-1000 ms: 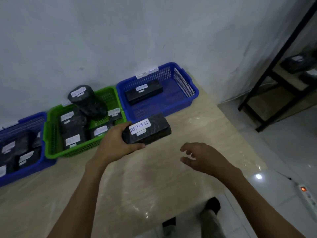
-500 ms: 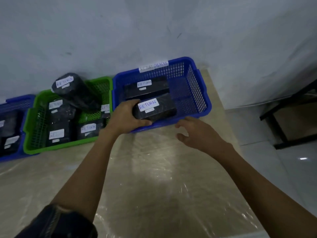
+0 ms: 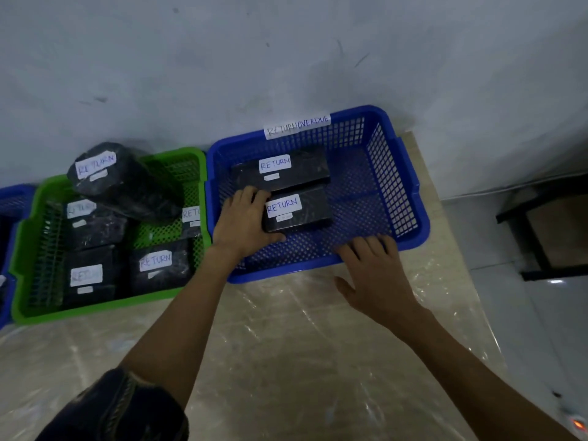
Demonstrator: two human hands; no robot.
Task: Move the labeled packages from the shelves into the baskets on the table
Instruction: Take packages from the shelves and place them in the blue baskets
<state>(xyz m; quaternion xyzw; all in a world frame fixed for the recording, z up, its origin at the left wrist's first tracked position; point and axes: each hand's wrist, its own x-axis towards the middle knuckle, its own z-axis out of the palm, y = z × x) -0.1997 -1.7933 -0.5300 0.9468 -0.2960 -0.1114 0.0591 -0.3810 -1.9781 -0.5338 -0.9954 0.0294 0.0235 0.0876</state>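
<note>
The step in hand is the set-down. The left grip (image 3: pixel 245 224) is clamped on the left end of a black plastic-wrapped box-shaped package with a white "RETURN" label (image 3: pixel 299 210), thumb along its near edge and fingers over its far corner. The package is inside the blue perforated plastic basket (image 3: pixel 413 198), at or just above its floor; whether it already rests there cannot be told. Just beyond the left grip's fingers, and touching or nearly touching the held package, lies a second black wrapped package with the same label (image 3: pixel 286 167). Further beyond it, on the basket's far rim, is a white strip reading "RETURNOVERDUE" (image 3: pixel 297 125).

The right grip (image 3: pixel 378 275) is spread apart and holds nothing. Its fingertips reach over the basket's near rim, to the right of the held package.

To the left of the left grip sits a green plastic basket (image 3: pixel 25 237) with several similar packages in it, on the same pale plastic-covered desk (image 3: pixel 286 345).

The next move, by my reading, calls for little: let the package settle flat, loosen the left grip, and lift it clear without dragging the neighbour.
</note>
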